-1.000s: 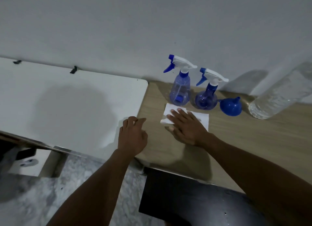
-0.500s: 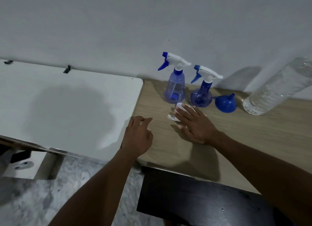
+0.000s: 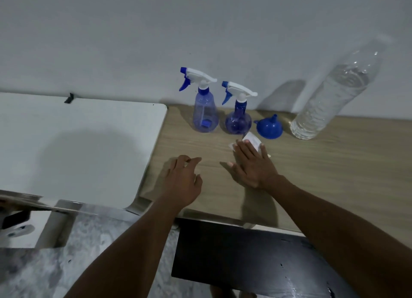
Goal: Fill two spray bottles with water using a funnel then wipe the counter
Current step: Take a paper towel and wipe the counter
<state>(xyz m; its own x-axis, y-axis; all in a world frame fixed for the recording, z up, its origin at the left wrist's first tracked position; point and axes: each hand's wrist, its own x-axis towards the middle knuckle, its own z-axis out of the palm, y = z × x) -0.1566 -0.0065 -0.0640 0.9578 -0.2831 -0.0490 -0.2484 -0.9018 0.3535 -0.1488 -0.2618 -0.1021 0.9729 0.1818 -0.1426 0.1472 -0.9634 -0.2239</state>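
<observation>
white tissue (image 3: 251, 138) under flat right grip (image 3: 252, 166) | left grip (image 3: 182, 179) loosely curled, empty

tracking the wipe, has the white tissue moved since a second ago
Yes: the white tissue slid right, from in front of the tall spray bottle to beside the blue funnel.

There are two spray bottles, a paler spray bottle (image 3: 205, 116) and a darker spray bottle (image 3: 238, 122), one blue funnel (image 3: 269, 130), one clear water bottle (image 3: 330, 101), one white wipe (image 3: 252, 139), two hands, a left hand (image 3: 182, 181) and a right hand (image 3: 252, 166), and two worktops, a wooden worktop (image 3: 334, 175) and a white worktop (image 3: 78, 146).
</observation>
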